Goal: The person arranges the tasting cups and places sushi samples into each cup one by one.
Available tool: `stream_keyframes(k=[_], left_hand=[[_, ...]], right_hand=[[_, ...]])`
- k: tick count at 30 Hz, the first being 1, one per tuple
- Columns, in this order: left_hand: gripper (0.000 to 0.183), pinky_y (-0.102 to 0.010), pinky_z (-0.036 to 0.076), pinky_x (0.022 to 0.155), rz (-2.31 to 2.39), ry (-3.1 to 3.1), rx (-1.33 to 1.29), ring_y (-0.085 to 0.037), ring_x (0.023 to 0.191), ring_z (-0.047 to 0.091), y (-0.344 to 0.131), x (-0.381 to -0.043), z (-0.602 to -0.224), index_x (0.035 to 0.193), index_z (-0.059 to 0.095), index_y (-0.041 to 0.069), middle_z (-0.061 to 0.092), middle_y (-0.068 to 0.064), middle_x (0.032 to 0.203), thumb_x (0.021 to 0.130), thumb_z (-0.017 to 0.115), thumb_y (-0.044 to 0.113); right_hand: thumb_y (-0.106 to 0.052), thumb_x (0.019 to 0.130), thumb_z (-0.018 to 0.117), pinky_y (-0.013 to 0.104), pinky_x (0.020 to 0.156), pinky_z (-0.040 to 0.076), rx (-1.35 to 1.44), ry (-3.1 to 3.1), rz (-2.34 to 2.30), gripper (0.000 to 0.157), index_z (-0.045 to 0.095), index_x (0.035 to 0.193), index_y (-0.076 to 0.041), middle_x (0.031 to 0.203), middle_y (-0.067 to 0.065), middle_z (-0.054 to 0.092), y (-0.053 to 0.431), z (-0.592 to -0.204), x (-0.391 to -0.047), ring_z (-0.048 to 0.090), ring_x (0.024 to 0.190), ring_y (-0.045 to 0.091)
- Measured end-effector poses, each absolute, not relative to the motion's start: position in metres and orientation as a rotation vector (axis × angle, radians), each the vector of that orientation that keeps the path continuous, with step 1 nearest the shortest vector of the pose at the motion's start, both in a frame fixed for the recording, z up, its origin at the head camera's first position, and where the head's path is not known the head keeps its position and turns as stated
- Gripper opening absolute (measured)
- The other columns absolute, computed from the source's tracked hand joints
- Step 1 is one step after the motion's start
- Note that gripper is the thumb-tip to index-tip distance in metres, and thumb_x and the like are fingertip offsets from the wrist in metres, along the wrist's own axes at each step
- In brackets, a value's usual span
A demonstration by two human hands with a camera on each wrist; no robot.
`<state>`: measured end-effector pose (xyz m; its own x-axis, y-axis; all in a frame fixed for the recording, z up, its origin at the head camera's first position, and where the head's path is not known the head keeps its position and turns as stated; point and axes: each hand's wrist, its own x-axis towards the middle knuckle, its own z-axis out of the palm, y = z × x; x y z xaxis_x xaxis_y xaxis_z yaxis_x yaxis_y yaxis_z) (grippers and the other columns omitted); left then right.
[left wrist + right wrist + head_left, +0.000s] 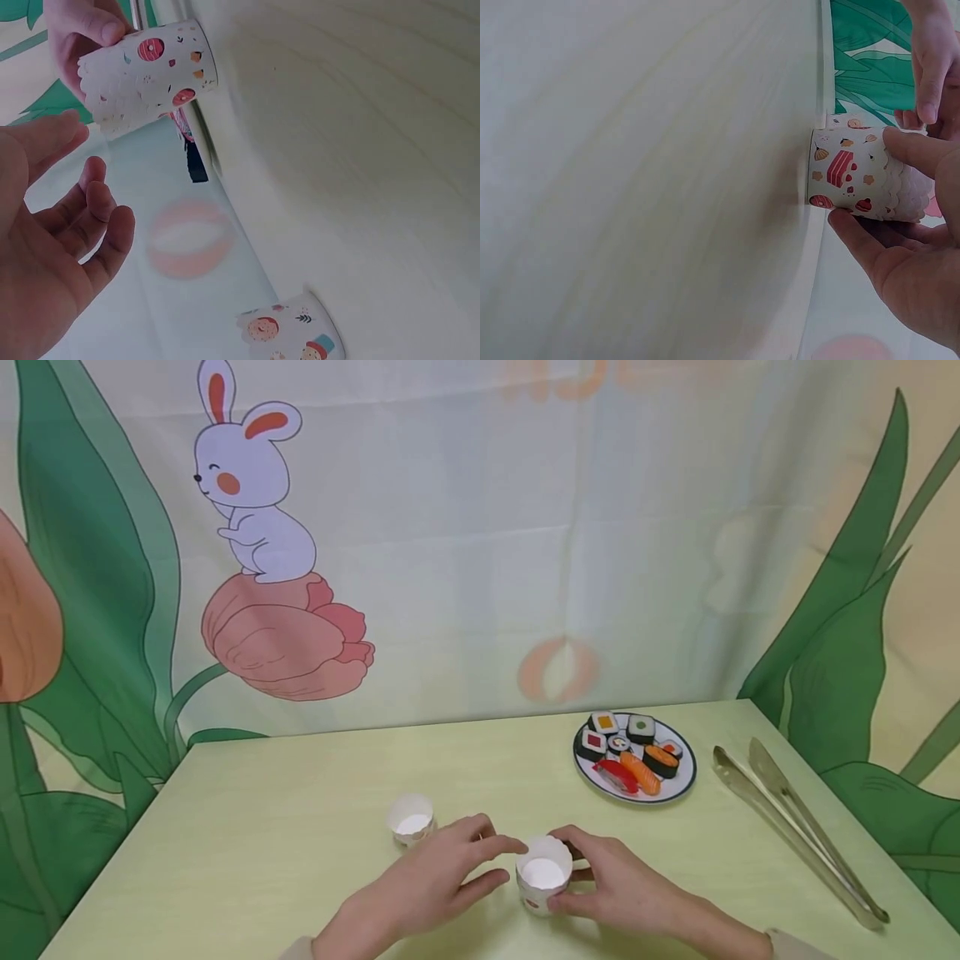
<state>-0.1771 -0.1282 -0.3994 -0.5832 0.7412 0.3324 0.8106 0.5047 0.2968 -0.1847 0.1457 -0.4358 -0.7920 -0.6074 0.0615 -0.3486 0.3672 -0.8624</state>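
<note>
My right hand [626,881] grips a white paper baking cup [543,883] by its right side, thumb at the front and fingers behind. Cake and donut prints cover its wall, and in the right wrist view several scalloped edges [909,187] show at its mouth, like cups nested together. Its base is at the table surface. My left hand [442,868] holds nothing; its index fingertip is right at the cup's left rim, with the thumb apart below. Behind the left hand, a second paper baking cup [411,820] stands upright, partly hidden by that hand.
Toward the back right is a round plate [588,783] with several sushi pieces [640,772]. Metal tongs [802,835] lie along the table's right side. A printed cloth [465,568] hangs behind the pale table [300,810].
</note>
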Motion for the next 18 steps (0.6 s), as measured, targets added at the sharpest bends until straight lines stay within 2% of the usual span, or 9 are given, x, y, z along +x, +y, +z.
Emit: stream_keyframes(k=[9, 18], left_hand=[[0.019, -0.012, 0.042, 0.073, -0.578, -2.525, -1.415, -0.005, 0.079, 0.052, -0.119, -0.179, -0.405, 0.114, 0.077, 0.019, 0.055, 0.007, 0.092, 0.097, 0.073, 0.012], [0.011, -0.013, 0.040, 0.073, -0.532, -2.442, -1.449, -0.005, 0.078, 0.051, -0.114, -0.182, -0.408, 0.101, 0.080, 0.019, 0.055, 0.008, 0.086, 0.093, 0.078, 0.011]], right_hand=[[-0.020, 0.089, 0.084, 0.030, 0.094, 0.054, -0.838, 2.373, -1.370, 0.056, 0.054, 0.134, -0.005, 0.128, 0.005, 0.061, 0.147, -0.435, -0.185, 0.065, 0.113, 0.019], [-0.016, 0.089, 0.084, 0.030, 0.094, 0.054, -0.873, 2.320, -1.418, 0.056, 0.053, 0.134, -0.002, 0.128, 0.007, 0.061, 0.147, -0.436, -0.186, 0.065, 0.113, 0.023]])
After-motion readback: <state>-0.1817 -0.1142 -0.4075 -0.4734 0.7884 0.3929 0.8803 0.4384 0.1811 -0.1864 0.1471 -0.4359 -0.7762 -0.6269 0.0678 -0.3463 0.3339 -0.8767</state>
